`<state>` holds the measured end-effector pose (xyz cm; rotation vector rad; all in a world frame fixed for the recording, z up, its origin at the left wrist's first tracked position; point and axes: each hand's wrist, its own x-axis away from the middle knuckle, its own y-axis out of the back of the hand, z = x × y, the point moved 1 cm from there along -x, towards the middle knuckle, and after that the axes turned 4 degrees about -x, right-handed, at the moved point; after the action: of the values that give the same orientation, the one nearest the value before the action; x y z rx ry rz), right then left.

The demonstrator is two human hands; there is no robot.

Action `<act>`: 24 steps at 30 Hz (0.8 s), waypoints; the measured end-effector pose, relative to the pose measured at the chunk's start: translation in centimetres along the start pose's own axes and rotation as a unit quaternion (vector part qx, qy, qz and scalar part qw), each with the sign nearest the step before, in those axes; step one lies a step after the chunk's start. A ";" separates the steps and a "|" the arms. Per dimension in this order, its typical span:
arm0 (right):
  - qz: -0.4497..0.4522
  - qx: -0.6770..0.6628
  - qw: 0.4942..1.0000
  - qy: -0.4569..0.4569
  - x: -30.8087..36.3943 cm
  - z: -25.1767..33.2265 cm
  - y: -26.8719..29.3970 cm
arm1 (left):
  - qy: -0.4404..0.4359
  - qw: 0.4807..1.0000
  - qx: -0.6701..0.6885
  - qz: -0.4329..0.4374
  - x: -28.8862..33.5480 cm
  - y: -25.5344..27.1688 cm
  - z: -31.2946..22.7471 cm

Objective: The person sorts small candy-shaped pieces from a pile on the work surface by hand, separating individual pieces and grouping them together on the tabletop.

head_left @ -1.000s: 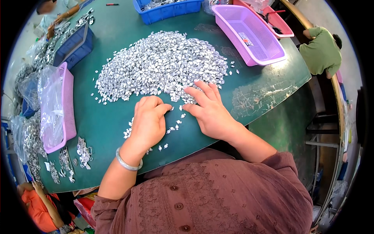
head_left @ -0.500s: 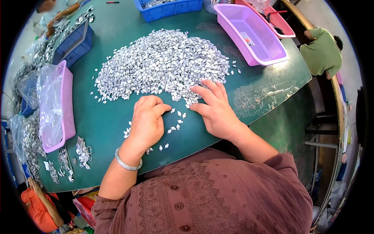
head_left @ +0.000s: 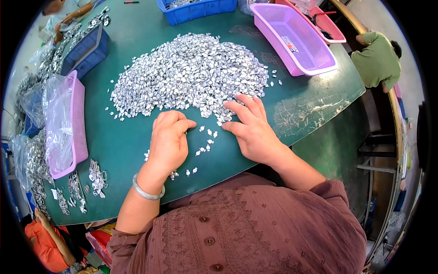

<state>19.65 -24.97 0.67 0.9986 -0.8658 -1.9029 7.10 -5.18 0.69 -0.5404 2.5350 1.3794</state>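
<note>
A broad heap of small silver metal pieces [head_left: 191,68] lies on the green table. My right hand [head_left: 253,132] rests at the heap's near right edge with its fingers spread, the fingertips touching pieces there. My left hand [head_left: 169,139] is just below the heap, its fingers curled inward and its thumb side toward the right. What lies inside those fingers, if anything, is hidden. Between my hands several loose silver pieces [head_left: 208,142] are scattered on the tabletop, and a few more [head_left: 191,172] lie near my left wrist, which wears a pale bangle [head_left: 147,193].
At the right stands a purple basket [head_left: 310,72], with a red basket [head_left: 335,34] beyond. Blue bins [head_left: 200,17] are at the back and left. A purple basket with plastic bags [head_left: 81,123] stands at left, near silver bunches [head_left: 97,178]. Other people sit around the table.
My left hand has shifted slightly left, away from the loose piece near its fingertips. My right hand stays almost where it was.
</note>
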 end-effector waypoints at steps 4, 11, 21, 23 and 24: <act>-0.001 0.005 1.000 0.002 0.0 0.0 0.0 | -0.009 1.000 0.001 0.008 0.0 -0.1 -0.1; -0.003 0.004 1.000 0.007 -0.2 0.0 0.0 | -0.071 0.996 -0.020 0.046 -0.4 -0.2 -1.6; 0.029 -0.027 0.999 0.026 -0.3 0.2 0.2 | -0.111 0.987 -0.011 0.118 -0.2 -0.1 -1.6; -0.014 0.033 0.999 -0.001 -0.1 -0.2 -0.1 | -0.088 0.992 -0.009 0.093 -0.3 -0.2 -2.3; -0.013 0.032 0.999 -0.002 0.0 -0.1 0.0 | -0.087 0.992 -0.008 0.094 -0.2 -0.5 -2.5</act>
<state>19.70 -25.00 0.65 1.0499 -0.9253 -1.9088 7.45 -7.47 1.75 -0.1785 2.4862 1.4410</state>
